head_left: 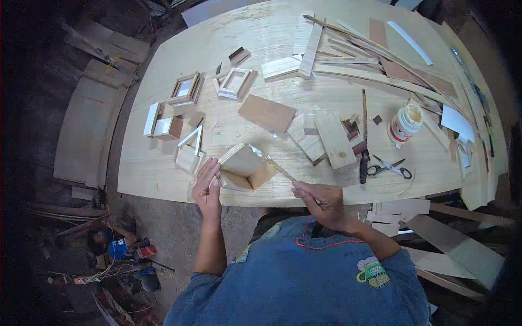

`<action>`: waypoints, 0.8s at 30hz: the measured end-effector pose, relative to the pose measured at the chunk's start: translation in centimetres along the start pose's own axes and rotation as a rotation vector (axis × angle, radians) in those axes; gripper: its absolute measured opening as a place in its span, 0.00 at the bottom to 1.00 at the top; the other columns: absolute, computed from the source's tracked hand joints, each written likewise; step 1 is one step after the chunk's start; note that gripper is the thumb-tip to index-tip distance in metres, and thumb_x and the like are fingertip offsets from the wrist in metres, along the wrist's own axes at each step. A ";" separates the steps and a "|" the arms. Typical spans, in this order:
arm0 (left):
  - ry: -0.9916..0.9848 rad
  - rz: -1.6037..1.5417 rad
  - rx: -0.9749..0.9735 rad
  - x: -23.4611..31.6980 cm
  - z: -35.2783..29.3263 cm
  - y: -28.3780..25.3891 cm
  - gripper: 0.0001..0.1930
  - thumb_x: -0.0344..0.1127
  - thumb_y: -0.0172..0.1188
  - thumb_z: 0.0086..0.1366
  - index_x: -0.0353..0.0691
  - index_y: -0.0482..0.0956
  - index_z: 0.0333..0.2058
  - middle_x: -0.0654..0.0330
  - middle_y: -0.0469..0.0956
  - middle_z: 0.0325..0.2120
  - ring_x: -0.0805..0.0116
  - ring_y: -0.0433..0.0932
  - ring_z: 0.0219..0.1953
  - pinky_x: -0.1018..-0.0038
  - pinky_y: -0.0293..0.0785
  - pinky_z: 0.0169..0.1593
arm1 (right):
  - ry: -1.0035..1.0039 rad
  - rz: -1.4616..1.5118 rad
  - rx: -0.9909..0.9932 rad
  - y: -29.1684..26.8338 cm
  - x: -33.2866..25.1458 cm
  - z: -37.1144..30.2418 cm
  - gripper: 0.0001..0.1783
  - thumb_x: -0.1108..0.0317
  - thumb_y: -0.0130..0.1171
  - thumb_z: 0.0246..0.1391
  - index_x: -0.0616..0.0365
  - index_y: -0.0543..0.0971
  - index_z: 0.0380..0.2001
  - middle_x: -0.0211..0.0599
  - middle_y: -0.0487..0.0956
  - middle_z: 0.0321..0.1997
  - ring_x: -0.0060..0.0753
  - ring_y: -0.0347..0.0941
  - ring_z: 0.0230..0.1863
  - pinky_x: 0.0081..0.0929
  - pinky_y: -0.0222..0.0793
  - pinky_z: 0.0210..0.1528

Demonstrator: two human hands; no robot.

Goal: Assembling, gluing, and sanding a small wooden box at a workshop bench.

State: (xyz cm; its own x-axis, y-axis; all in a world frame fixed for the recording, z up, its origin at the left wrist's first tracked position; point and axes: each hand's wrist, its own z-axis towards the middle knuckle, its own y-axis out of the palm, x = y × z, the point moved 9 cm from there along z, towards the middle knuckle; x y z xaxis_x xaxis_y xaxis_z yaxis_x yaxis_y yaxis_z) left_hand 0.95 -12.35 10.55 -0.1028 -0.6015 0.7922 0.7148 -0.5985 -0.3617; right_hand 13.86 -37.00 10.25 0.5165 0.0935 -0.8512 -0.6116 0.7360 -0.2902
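Observation:
At the table's near edge stands a small open wooden box (239, 164), its inside corner showing. My left hand (206, 186) grips the box's left side, fingers together and thumb toward me. Between the thumb and fingers of my right hand (322, 204) is a thin wooden stick (284, 173). Its far tip is coated in pale glue and meets the box's right upper edge, where wet glue glistens. An open white jar of glue (405, 126) with smears at its mouth stands farther right.
Scissors (389, 168) and a dark-handled tool (364, 163) lie right of the box. Wood blocks (334, 140) and a brown board (267, 113) lie beyond it. Small frames (236, 82) stand at left. Long strips (380, 81) cover the far right. A person (117, 244) works on the floor at lower left.

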 end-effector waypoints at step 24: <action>-0.009 0.005 0.052 0.2 0.0 0.1 0.16 0.35 0.52 0.61 0.34 0.78 0.44 0.48 0.75 0.47 0.55 0.68 0.55 0.62 0.58 0.60 | 0.014 -0.110 -0.008 2.9 5.4 -2.0 0.16 0.75 0.55 0.51 0.61 0.76 0.45 0.45 0.80 0.31 0.39 0.79 0.30 0.31 0.73 0.32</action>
State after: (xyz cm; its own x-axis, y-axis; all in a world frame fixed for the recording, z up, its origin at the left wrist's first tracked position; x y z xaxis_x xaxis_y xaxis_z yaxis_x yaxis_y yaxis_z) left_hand 0.99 -12.49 10.67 -0.0933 -0.5998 0.7947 0.7504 -0.5669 -0.3398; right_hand 13.66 -35.66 3.98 0.5724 0.0030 -0.8200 -0.5563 0.7361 -0.3856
